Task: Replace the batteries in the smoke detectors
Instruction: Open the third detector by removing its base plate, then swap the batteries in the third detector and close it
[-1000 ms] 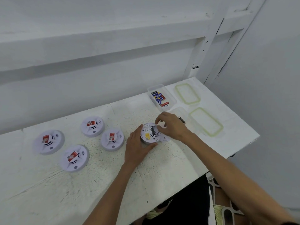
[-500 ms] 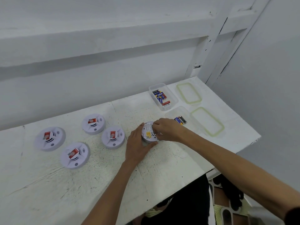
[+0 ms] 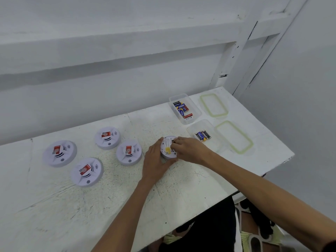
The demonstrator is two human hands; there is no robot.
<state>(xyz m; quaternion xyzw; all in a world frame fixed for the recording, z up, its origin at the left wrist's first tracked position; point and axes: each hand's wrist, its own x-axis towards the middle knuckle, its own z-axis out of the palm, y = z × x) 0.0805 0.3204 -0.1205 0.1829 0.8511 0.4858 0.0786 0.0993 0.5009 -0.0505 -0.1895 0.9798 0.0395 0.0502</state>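
The white table (image 3: 190,188) holds the whole job. On its left part four smoke detectors (image 3: 59,153) (image 3: 87,171) (image 3: 107,137) (image 3: 129,152) lie face up, each with a red tag on its top, none of them handled. Toward the far right stand two clear plastic tubs. The farther tub (image 3: 179,96) holds a loose heap of batteries (image 3: 181,109), and the nearer tub (image 3: 205,122) holds a few more (image 3: 202,135) lying side by side. Their two green-rimmed lids (image 3: 213,105) (image 3: 234,137) lie just right of them.

The fifth smoke detector (image 3: 168,148) is in the middle of the table, just left of the nearer tub. It is turned over, back and label upward, and tipped rather than lying flat. Being a round disc, it has no long axis of its own.

The left hand (image 3: 154,162) cups its near-left rim, with the fingers curled round the edge to steady it. The right hand (image 3: 189,150) reaches in from the right, its fingertips pinched together at the battery bay on a small dark piece, probably a battery (image 3: 172,141). Too little of it shows to tell which way it lies.

The step in hand looks like working a cell at this first unit's bay. Next, the cell must sit with its poles the right way, the cover must close, and the unit must be turned face up.
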